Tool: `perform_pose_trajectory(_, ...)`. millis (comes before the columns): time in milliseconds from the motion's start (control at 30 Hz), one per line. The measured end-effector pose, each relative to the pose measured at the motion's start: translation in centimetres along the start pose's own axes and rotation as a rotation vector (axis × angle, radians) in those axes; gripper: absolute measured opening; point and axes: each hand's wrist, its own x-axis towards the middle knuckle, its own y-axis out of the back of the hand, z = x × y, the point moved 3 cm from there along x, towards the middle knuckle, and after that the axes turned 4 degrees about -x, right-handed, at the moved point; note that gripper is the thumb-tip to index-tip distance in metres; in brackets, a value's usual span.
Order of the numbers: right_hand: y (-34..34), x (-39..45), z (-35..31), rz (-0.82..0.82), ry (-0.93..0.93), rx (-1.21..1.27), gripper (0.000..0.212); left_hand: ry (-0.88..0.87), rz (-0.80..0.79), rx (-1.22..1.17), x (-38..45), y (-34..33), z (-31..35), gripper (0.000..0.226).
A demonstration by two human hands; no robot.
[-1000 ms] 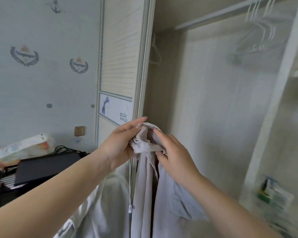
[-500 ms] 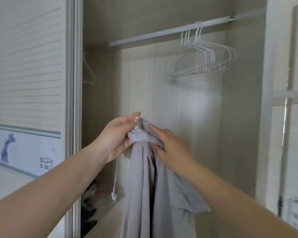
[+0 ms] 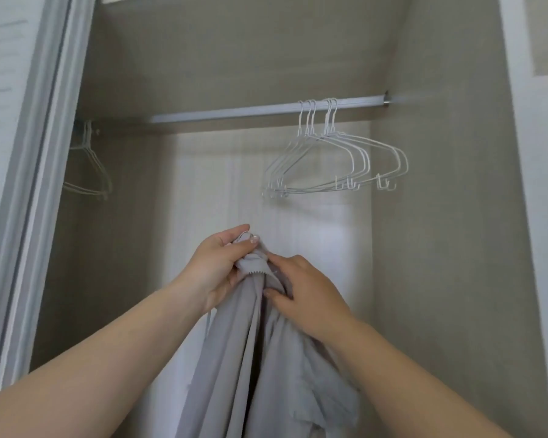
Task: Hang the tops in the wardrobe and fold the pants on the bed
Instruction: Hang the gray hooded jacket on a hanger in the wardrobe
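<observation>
A pale grey top (image 3: 234, 358) hangs down in front of the open wardrobe, bunched at its upper end. My left hand (image 3: 217, 267) grips that bunched end from the left. My right hand (image 3: 304, 295) pinches the cloth just below and to the right. Above them the wardrobe rail (image 3: 234, 112) runs across, carrying several empty white wire hangers (image 3: 336, 162) towards its right end. Both hands are well below the hangers. The lower part of the top runs out of view.
The sliding door frame (image 3: 45, 159) stands at the left. Another wire hanger (image 3: 89, 165) hangs in the dark left corner. The wardrobe's right side panel (image 3: 450, 216) and a white post (image 3: 532, 184) bound the opening.
The view has swung right and up, from the wall and door to the wardrobe's inside. Both hands keep their hold on the top, raised towards the rail.
</observation>
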Motion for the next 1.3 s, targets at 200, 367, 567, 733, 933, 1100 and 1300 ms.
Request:
perform_pose_trajectory(200,2.7,5.7,2.6,0.194,-0.106,0.177,0.043,-0.094,0.036,0.009,5.8,0.5,0.3,0.048)
perform_pose_trajectory(367,7.1,11.0,2.8,0.274,-0.132,-0.094,0.038,-0.093,0.041,0.038,9.2,1.2,0.1,0.046)
perform_pose_trajectory(567,11.3,16.1,3.4,0.277,-0.117,-0.678,0.038,-0.068,-0.039,0.04,12.6,0.9,0.0,0.048)
perform_pose_trajectory(733,13.4,18.3,5.3,0.178,-0.272,-1.103,0.031,-0.089,-0.082,-0.003,15.0,0.6,0.5,0.046)
perform_pose_trajectory(933,13.8,19.2,7.2,0.128,-0.403,-1.144,0.034,-0.08,-0.125,-0.028,16.5,1.1,0.3,0.047)
perform_pose_trajectory(1100,12.2,20.3,7.7,0.106,-0.525,-0.806,0.011,-0.079,-0.121,-0.034,17.3,2.6,0.0,0.045)
perform_pose_trajectory(1300,7.9,22.7,7.2,0.284,-0.571,0.175,0.035,-0.077,-0.089,-0.018,17.5,4.4,0.2,0.045)
